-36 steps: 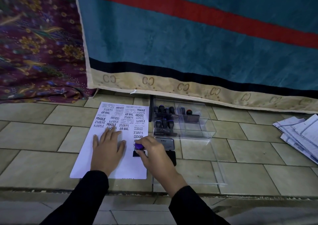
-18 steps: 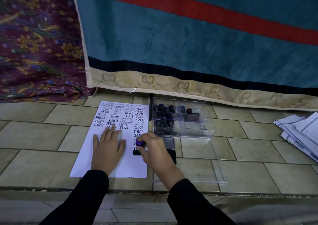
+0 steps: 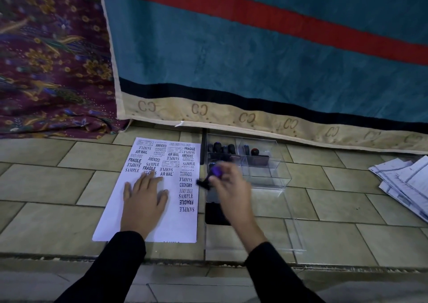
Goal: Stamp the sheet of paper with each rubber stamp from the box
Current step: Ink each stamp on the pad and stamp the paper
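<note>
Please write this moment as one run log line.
left hand: flat on sheet | right hand: holds purple stamp near box

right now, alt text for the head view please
A right hand grips a purple-handled stamp beside the right edge of a much-stamped sheet of paper, which the left hand presses flat on a tiled floor. A clear box of stamps stands just beyond.

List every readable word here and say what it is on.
"SAMPLE": stamped on the sheet of paper, many times.
"FRAGILE": same sheet.
"AIR MAIL": same sheet.
"AMENDED": same sheet.
"EXPRESS": same sheet.
"FAX OUT": same sheet.
"CC": repeated along the blanket border.
Boxed stamp marks on the sheet: too blurred to read.
Stack of papers at right: print too small.
</note>
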`<state>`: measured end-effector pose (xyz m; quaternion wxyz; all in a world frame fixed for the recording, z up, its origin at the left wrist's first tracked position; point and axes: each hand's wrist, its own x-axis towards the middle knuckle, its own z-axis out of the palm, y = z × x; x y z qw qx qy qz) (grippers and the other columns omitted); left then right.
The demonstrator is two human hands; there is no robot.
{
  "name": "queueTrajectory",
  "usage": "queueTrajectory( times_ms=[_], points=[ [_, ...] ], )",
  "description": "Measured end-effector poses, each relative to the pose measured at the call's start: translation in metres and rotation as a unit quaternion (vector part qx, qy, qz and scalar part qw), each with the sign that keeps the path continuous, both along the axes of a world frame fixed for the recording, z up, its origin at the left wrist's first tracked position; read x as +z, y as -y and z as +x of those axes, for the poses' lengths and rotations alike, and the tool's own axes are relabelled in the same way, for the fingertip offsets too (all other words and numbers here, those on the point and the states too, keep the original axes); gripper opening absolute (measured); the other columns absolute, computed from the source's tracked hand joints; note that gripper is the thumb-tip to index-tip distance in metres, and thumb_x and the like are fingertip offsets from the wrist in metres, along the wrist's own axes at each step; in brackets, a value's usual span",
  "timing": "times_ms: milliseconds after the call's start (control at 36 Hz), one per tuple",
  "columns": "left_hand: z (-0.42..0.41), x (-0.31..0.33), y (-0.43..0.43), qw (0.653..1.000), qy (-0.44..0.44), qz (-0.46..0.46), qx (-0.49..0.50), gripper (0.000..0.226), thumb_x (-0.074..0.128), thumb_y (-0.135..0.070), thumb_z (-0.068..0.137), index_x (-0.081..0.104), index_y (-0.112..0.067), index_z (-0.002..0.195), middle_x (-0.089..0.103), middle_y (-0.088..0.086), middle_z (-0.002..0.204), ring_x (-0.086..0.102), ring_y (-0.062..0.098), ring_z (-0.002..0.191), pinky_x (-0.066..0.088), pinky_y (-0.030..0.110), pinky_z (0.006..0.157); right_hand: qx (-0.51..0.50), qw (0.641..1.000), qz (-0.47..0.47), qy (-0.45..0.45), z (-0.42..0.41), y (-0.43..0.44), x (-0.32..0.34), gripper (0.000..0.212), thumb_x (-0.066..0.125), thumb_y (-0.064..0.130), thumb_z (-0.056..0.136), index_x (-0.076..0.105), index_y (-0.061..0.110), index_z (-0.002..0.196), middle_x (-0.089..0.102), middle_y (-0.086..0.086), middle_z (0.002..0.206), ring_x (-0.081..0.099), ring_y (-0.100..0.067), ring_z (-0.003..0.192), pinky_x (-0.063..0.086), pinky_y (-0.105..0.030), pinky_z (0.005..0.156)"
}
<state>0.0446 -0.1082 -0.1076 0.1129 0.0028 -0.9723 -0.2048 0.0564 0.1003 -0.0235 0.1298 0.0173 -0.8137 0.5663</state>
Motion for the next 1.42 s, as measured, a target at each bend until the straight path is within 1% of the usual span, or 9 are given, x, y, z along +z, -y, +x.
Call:
queueTrajectory(
  times_ms=[111,222,306,584,861,917,1000,1167,1417],
  points=[
    [0.0,0.0,0.0,1.0,0.005,-0.002,-0.001,0.057,0.023,-0.05,0.088,0.048,-0.022,0.131,0.037,0.0,0.15,0.025,0.018,0.141,0.009,0.05,0.115,-0.094,0.995,0.008,-0.012,-0.022,-0.042,0.031,0.024,0.062,0.009,0.086,0.055,0.018,0.107,0.064,0.008,0.098,0.065,-0.004,0.09,0.056,-0.017,0.08],
    [0.0,-0.002,0.0,1.0,0.003,0.001,0.001,0.041,0.04,-0.038,0.096,0.048,-0.021,0.132,0.037,0.001,0.15,0.025,0.019,0.142,0.009,0.051,0.116,-0.172,0.982,0.081,-0.009,-0.046,-0.084,0.039,0.023,0.063,0.006,0.086,0.059,0.012,0.109,0.063,0.002,0.094,0.064,-0.009,0.08,0.052,-0.011,0.061],
    [0.0,-0.001,0.0,1.0,0.001,-0.002,0.002,0.041,0.039,-0.039,0.096,0.047,-0.02,0.132,0.037,0.001,0.15,0.025,0.019,0.142,0.008,0.05,0.116,-0.197,0.968,0.153,0.017,-0.061,-0.106,0.029,0.02,0.065,0.006,0.085,0.062,0.009,0.104,0.06,-0.006,0.104,0.064,-0.019,0.084,0.047,-0.02,0.067],
    [-0.001,-0.002,0.0,1.0,-0.001,0.004,0.001,0.04,0.043,-0.037,0.096,0.047,-0.021,0.132,0.037,0.0,0.15,0.024,0.018,0.142,0.008,0.05,0.116,-0.087,0.946,0.264,0.167,-0.085,-0.105,0.01,0.026,0.068,0.008,0.082,0.058,0.004,0.105,0.065,-0.013,0.101,0.062,-0.026,0.097,0.039,-0.023,0.071],
    [-0.001,-0.003,0.001,1.0,-0.009,-0.004,0.004,0.059,0.021,-0.053,0.086,0.051,-0.022,0.127,0.042,0.0,0.146,0.029,0.018,0.14,0.011,0.051,0.114,-0.036,0.911,0.34,0.23,-0.1,-0.105,0.003,0.021,0.065,0.013,0.085,0.066,0.012,0.105,0.062,-0.006,0.11,0.058,-0.021,0.105,0.035,-0.019,0.078],
    [0.0,-0.004,0.001,1.0,-0.008,-0.003,0.003,0.059,0.021,-0.053,0.086,0.051,-0.023,0.127,0.042,0.0,0.146,0.03,0.018,0.139,0.012,0.051,0.114,-0.05,0.916,0.33,0.221,-0.106,-0.108,-0.001,0.014,0.06,0.011,0.086,0.071,0.016,0.094,0.057,-0.006,0.101,0.058,-0.02,0.092,0.034,-0.02,0.075],
    [0.0,-0.004,0.001,1.0,-0.003,0.002,0.002,0.058,0.021,-0.052,0.087,0.05,-0.023,0.128,0.041,-0.001,0.147,0.028,0.017,0.14,0.01,0.05,0.115,-0.097,0.93,0.303,0.184,-0.115,-0.115,0.001,0.032,0.049,-0.001,0.086,0.067,0.016,0.066,0.054,-0.008,0.077,0.056,-0.021,0.069,0.041,-0.026,0.062],
    [0.0,-0.003,0.001,1.0,0.003,0.002,0.003,0.061,0.018,-0.054,0.086,0.049,-0.024,0.129,0.039,-0.002,0.148,0.026,0.016,0.141,0.009,0.05,0.115,-0.153,0.93,0.312,0.118,-0.129,-0.117,0.022,0.023,0.048,0.003,0.089,0.063,0.009,0.106,0.063,-0.013,0.109,0.059,-0.027,0.093,0.04,-0.025,0.071],
    [0.002,0.001,-0.001,1.0,-0.002,0.007,0.004,0.062,0.018,-0.055,0.084,0.048,-0.024,0.129,0.039,-0.003,0.148,0.026,0.015,0.14,0.009,0.048,0.116,-0.059,0.881,0.411,0.226,-0.149,-0.105,0.006,0.034,0.042,0.015,0.093,0.055,0.01,0.124,0.058,-0.017,0.127,0.054,-0.033,0.116,0.045,-0.037,0.096]
  ],
)
